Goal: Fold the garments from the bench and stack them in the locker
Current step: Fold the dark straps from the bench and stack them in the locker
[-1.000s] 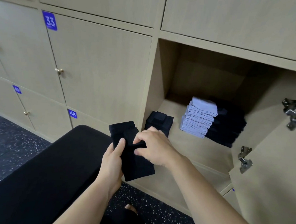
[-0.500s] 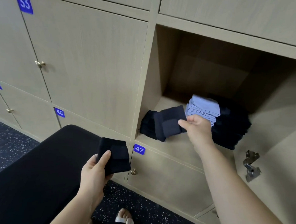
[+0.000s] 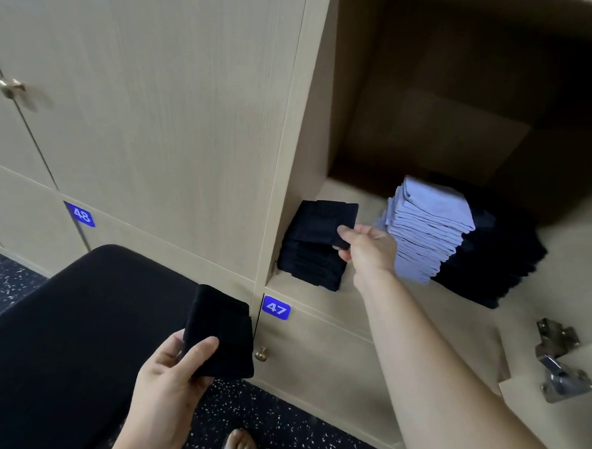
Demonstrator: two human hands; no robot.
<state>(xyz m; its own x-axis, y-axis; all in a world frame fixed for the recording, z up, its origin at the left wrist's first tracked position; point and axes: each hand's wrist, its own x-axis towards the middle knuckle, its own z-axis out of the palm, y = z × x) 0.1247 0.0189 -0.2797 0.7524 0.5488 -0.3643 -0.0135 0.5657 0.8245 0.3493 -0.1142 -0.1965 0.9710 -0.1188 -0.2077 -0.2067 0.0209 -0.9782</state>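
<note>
right hand (image 3: 368,250): fingers (image 3: 346,232) pinch the near corner of a folded black garment (image 3: 325,222), on or just over the small black stack (image 3: 311,263) at the left of the open locker (image 3: 329,88). left hand (image 3: 169,386) grips a second folded garment (image 3: 218,337), thumb on top, above the counter (image 3: 77,316) end. i judge both light, soft and prone to unfolding, so i'd hold across the fold, not one layer.

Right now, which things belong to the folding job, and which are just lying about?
In the job: left hand holding a folded black garment; right hand pinching another black garment at the small black stack; pale blue stack; open wooden locker; black padded bench.
Just about: blue number tag 47; brass door knob; metal door hinge.
</note>
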